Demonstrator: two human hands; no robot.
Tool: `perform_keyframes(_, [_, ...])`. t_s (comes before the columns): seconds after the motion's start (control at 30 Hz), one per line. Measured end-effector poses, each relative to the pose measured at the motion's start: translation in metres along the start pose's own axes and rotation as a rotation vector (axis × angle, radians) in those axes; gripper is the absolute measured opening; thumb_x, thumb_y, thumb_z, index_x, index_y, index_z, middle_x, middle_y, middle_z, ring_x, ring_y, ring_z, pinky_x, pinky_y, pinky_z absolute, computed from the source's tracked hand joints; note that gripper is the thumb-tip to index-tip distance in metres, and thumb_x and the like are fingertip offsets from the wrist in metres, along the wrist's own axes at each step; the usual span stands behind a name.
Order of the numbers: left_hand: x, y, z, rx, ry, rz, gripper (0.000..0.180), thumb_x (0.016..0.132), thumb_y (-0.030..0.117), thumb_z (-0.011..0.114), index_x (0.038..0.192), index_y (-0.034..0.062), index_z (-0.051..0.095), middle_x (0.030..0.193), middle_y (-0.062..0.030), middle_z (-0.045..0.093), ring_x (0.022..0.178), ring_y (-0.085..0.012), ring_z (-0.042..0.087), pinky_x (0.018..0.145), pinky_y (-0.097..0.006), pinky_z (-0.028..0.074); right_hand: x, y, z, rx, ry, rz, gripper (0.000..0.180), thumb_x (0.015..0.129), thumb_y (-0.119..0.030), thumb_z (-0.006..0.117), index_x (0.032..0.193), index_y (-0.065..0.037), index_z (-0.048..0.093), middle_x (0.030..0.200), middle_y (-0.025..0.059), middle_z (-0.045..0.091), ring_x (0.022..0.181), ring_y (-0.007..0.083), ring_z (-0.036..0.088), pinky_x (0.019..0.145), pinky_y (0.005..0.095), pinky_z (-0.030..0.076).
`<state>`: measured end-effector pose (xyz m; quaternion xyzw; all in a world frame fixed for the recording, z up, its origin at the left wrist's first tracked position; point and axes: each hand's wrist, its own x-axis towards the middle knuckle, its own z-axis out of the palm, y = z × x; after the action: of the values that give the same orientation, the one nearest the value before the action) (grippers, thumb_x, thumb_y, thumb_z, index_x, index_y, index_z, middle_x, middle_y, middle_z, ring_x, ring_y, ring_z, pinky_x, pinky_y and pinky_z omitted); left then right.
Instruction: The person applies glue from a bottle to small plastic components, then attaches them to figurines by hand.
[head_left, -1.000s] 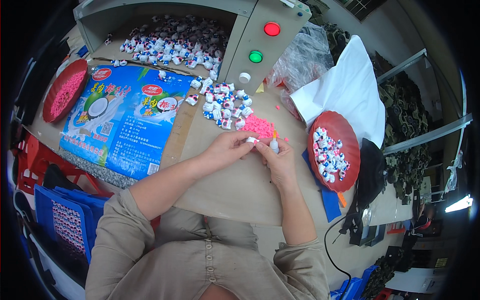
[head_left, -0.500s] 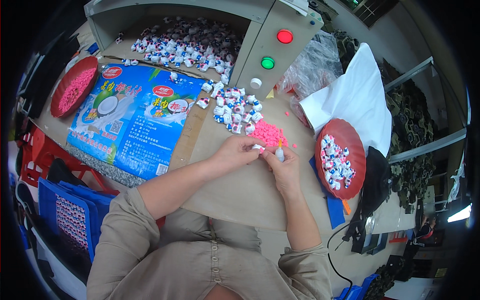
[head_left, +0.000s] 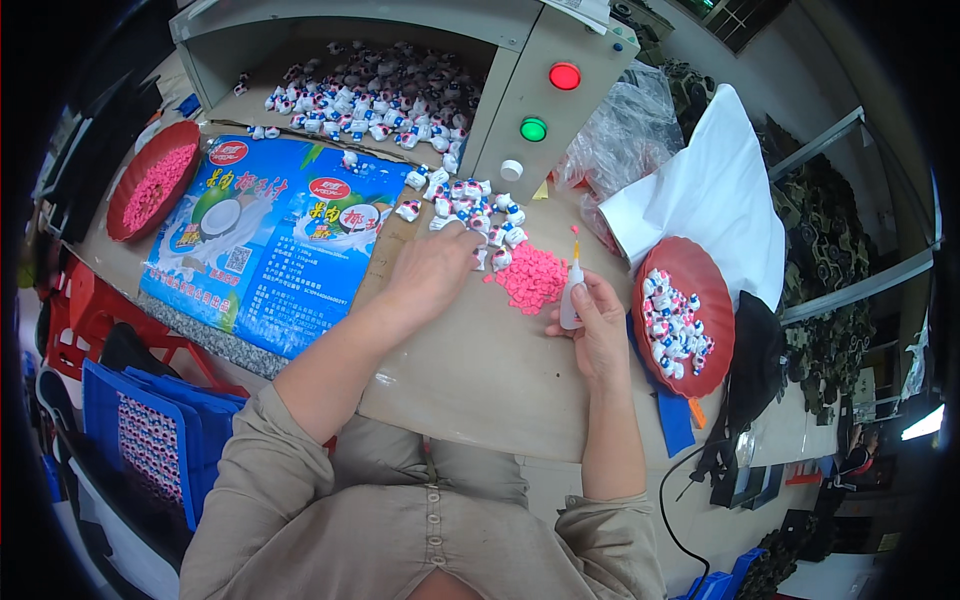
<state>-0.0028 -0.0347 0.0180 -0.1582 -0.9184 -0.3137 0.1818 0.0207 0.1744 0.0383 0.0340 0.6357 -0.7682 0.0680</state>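
right hand [head_left: 598,318] wrapped round small white bottle [head_left: 572,303], orange tip [head_left: 577,252] up, just beside pink bits [head_left: 532,279]. left hand [head_left: 438,265] at white-and-blue figurines [head_left: 478,203] on table [head_left: 470,385]; can't tell from here whether it grips one.

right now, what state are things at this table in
Squeeze bottle, held in the right hand, nozzle up
Left hand, at the figurine cluster, grip hidden
Pink pieces, heaped loose
Right red dish, holding figurines
Left red dish, holding pink pieces
Blue carton, flattened
Grey machine, front open, figurines inside
Clear plastic, crumpled
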Motion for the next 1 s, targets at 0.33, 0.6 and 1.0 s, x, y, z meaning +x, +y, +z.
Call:
perform_keyframes(0.33, [-0.003,0.006,0.008,-0.22,-0.196,-0.011,0.03,0.071,0.006,0.061,0.101,0.0055,0.055,0.09,-0.0086,0.056,0.08,-0.0243,0.055,0.068,-0.033,0.045,0.007,0.011,-0.017,0.098,0.079,-0.177,0.025,0.082,-0.014,0.054,0.101,0.001,0.051,0.087,0.0055,0.054,0.068,0.0115,0.052,0.056,0.0223,0.041])
perform_keyframes(0.6, [-0.01,0.019,0.024,-1.209,-0.416,-0.47,0.027,0.074,0.003,0.061,0.1,-0.0011,0.055,0.082,-0.0051,0.054,0.07,-0.0091,0.054,0.056,-0.021,0.049,-0.002,0.006,-0.001,0.073,0.0,-0.385,0.022,0.082,-0.016,0.054,0.096,-0.001,0.045,0.086,0.0076,0.053,0.068,0.0096,0.05,0.058,0.0209,0.04])
perform_keyframes(1.0, [-0.008,0.017,0.024,-0.993,-0.321,-0.457,0.029,0.073,0.004,0.062,0.1,-0.0026,0.054,0.078,-0.0056,0.054,0.058,-0.0098,0.056,0.053,-0.019,0.048,-0.008,0.016,-0.007,-0.23,0.018,-0.429,0.026,0.083,-0.021,0.054,0.097,-0.001,0.045,0.086,0.0055,0.05,0.074,0.0099,0.047,0.066,0.022,0.04])
